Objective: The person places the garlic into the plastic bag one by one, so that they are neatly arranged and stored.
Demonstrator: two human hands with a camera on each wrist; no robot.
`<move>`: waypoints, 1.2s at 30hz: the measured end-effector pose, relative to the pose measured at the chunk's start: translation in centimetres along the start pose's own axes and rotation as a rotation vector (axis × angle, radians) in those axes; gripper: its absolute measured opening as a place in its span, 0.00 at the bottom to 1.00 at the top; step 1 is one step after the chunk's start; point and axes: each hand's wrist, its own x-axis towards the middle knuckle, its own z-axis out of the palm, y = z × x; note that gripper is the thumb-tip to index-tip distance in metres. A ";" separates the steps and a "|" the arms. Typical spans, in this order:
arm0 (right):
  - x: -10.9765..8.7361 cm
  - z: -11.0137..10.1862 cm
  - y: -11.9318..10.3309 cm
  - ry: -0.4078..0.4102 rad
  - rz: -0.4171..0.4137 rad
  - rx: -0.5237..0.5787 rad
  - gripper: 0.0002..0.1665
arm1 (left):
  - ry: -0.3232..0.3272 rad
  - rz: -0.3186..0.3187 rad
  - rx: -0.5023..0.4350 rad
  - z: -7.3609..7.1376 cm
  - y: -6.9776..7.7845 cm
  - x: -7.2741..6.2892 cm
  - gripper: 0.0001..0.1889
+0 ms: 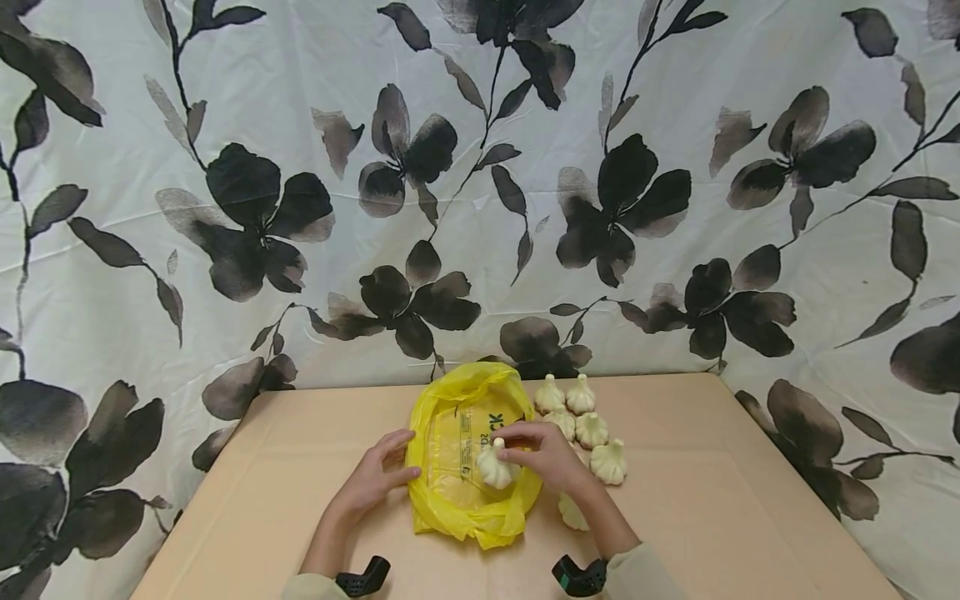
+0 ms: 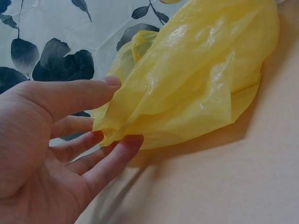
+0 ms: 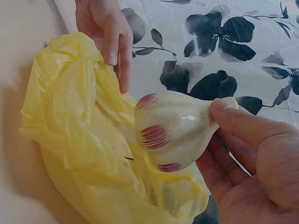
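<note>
My right hand [image 1: 551,454] pinches 1 garlic bulb [image 1: 494,465] by its neck between thumb and fingers, holding it over the mouth of the yellow bag [image 1: 465,523] on the table [image 1: 300,467]. My left hand [image 1: 375,473] has its fingers spread and fairly straight, touching the bag's left side. I take the step in hand to be bagging this bulb; the next move, I judge, calls for lowering it inside and loosening my pinch while my left hand steadies the rim. At least 6 other bulbs [image 1: 608,462] lie right of the bag. Dark print [image 1: 495,423] on it seems to include a sideways "CK"; the smaller lines are unreadable.
</note>
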 end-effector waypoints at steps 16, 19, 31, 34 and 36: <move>0.2 1.6 1.4 -0.004 -0.002 0.055 0.17 | -0.004 0.004 0.010 0.3 0.1 0.1 0.35; 0.3 1.9 1.6 -0.008 0.000 0.060 0.18 | -0.006 0.007 0.020 0.1 0.1 0.1 0.36; 0.1 2.4 1.5 -0.015 0.051 0.039 0.16 | 0.006 -0.001 0.019 0.1 0.2 0.1 0.36; 0.1 2.5 1.8 -0.021 0.039 0.034 0.15 | 0.018 -0.016 0.031 0.2 0.2 0.1 0.35; 0.2 2.6 1.9 -0.030 0.029 0.033 0.16 | 0.021 -0.028 0.034 0.2 0.2 0.1 0.36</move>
